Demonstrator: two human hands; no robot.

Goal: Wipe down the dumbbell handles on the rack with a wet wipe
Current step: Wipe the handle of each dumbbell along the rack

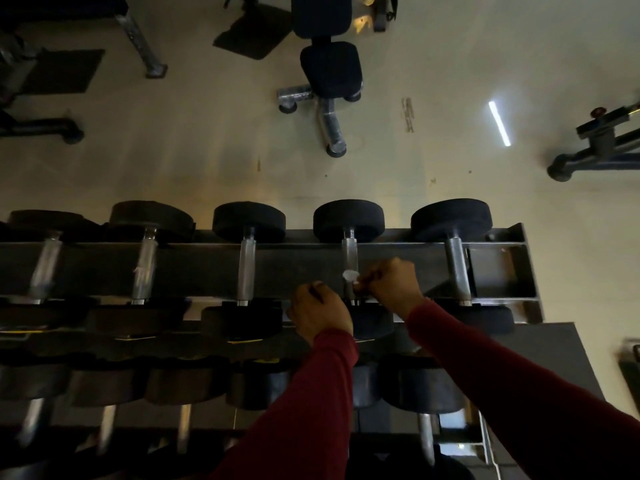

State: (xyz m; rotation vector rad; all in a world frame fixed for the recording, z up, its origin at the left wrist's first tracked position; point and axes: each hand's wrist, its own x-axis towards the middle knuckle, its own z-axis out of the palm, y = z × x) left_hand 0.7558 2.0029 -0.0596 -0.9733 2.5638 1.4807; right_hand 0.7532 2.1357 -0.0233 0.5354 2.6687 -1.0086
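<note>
Several black dumbbells with silver knurled handles lie across the top shelf of the dark metal rack. My right hand pinches a small white wet wipe against the handle of the second dumbbell from the right. My left hand sits just left of that handle, over the dumbbell's near weight head, fingers curled; what it holds, if anything, is hidden. Both arms wear dark red sleeves.
A lower shelf holds more dumbbells nearer to me. Beyond the rack lies pale floor with a black padded bench, dark floor mats and machine frames at the left and right.
</note>
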